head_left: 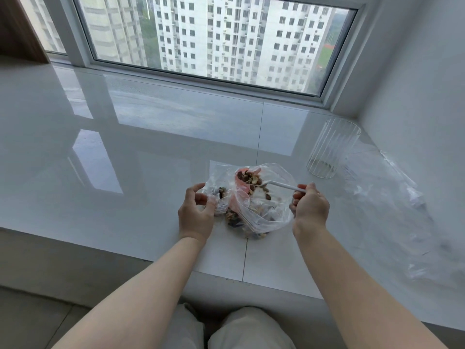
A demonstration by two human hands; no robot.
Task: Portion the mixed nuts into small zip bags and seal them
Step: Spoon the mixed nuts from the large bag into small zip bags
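A large clear plastic bag [271,212] of mixed nuts sits on the white window ledge [125,172] in front of me. My right hand [310,206] grips the handle of a white plastic spoon [279,185], whose bowl is heaped with nuts [247,177] above the bag's opening. My left hand [196,212] holds a small clear zip bag [216,192] just left of the big bag. A few nuts show inside the small bag.
A ribbed clear glass [332,147] stands upright at the right, near the wall. More clear plastic bags [392,210] lie flat on the ledge at the far right. The ledge's front edge runs just below the nut bag; my knees are beneath it.
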